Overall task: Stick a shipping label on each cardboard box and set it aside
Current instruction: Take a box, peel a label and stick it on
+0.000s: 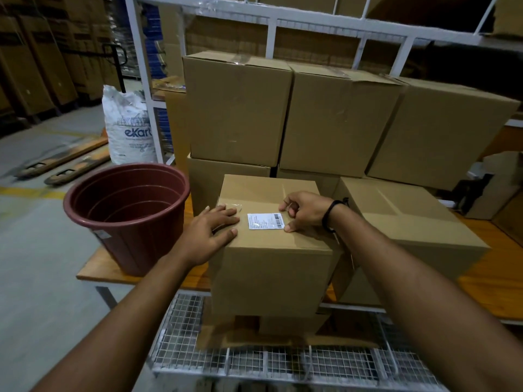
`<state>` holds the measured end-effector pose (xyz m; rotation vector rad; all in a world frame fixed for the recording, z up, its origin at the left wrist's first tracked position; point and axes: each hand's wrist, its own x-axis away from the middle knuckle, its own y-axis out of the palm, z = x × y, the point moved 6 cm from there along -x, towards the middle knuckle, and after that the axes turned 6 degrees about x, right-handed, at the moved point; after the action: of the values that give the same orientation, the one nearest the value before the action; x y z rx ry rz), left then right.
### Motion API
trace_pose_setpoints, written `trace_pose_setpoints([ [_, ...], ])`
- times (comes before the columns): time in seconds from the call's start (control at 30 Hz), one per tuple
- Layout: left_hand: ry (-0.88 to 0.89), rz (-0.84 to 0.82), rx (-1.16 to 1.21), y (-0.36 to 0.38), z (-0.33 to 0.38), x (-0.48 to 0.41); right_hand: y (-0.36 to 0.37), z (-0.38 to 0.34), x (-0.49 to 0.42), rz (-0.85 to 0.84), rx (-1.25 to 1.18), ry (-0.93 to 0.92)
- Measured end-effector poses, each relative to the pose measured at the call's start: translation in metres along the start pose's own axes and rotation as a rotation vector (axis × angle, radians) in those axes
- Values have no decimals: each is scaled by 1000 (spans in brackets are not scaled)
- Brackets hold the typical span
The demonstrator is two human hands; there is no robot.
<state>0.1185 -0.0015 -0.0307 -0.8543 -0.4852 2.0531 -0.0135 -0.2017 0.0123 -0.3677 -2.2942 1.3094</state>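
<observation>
Box: a shut cardboard box (pixel 271 250) stands at the near edge of the wooden surface (pixel 481 278), in front of the person, its front face hanging a little over the edge.
Label: a white label (pixel 265 221) with small print and a barcode lies flat on the box top, right of the middle.
Tape: a clear strip (pixel 235 206) runs along the top seam, just left of the label.
Left hand: the left hand (pixel 210 232) lies flat and spread on the box's top left corner, palm down, thumb near the front edge, gripping nothing.
Right hand: the right hand (pixel 304 212) sits loosely curled at the label's right end, thumb tip pressed on the box top beside the label's lower right corner; fingers bent in, nothing visibly held.
Band: a dark band (pixel 329 215) circles the right wrist.
Neighbour: another box (pixel 410 230) lies tilted just right of the first one, touching it.
Stack: 3 large boxes (pixel 334 120) stand in a row behind, on top of further boxes.
Bucket: a brown ribbed bucket (pixel 127 213) stands upright at the surface's left end, near the left hand.
Sack: a white printed sack (pixel 128 128) stands on the floor beyond the bucket.
Rack: a wire-mesh shelf (pixel 254 360) sits below the surface's front edge.
</observation>
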Motion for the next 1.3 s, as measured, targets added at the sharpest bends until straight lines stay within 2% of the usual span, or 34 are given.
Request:
trace_pose_setpoints([
  [0.83,-11,4,7,1,-3,6,0,-10,5,-19,62,42],
  [1.03,-26,-65,-84,-2,2,6,-1,-34,5,-80,298,-39],
  [1.17,-26,82,-195,-17,7,7,6,-56,-5,-149,263,-146],
  [1.3,-40,96,-167,-17,1,14,12,-62,-13,-165,142,-161],
])
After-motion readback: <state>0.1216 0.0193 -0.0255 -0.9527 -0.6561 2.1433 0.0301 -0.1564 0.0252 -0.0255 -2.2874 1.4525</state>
